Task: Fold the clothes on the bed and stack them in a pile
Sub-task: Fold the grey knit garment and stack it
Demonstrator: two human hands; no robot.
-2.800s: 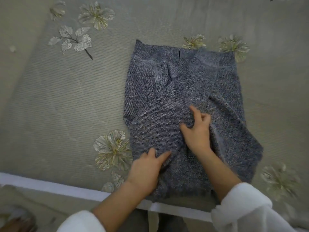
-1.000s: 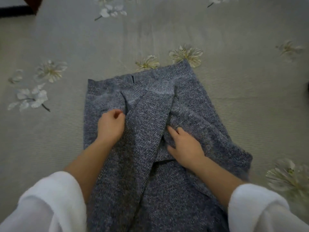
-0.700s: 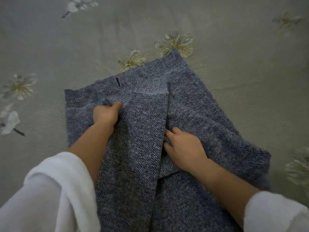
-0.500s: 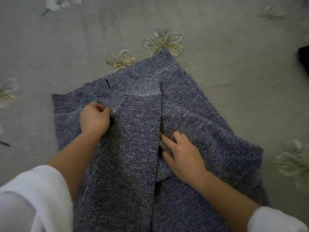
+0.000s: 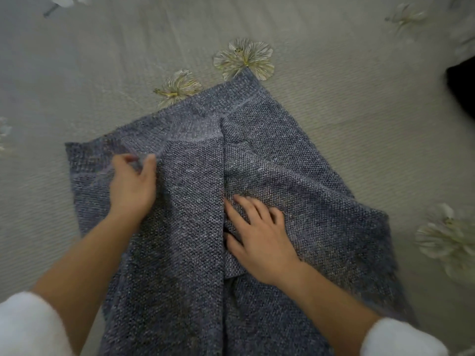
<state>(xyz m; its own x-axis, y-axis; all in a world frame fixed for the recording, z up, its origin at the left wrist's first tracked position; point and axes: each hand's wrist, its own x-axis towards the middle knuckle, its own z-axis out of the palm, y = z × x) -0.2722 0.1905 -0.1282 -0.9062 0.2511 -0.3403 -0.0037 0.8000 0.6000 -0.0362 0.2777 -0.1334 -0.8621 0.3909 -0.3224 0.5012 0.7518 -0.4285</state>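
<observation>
Grey-blue knit makes up the sweater (image 5: 295,181), which is spread flat on the bed (image 5: 359,104) directly in front of the person, its near end running out of view at the bottom. The grip of the left hand (image 5: 132,186) is closed on a small pinch of knit near the far left corner. The right hand (image 5: 259,232) is laid open, fingers spread, pressing the cloth just right of the middle fold (image 5: 221,191).

Trouble is most likely to come from the loose, heavy knit. If the pinched fold is pulled sideways while the right side is pinned, the layers underneath may be dragged along and bunched, and a crooked edge would be left. If the pressing hand is lifted too soon, the strip already laid down the middle could slide open. A lopsided fold would make a poor base for a pile.

The sweater's long axis is judged to run away from the person, from the bottom of the view toward the top. The ribbed band (image 5: 195,127) points away, and the far edge sits skewed, its right corner lying farther off than its left.
</observation>
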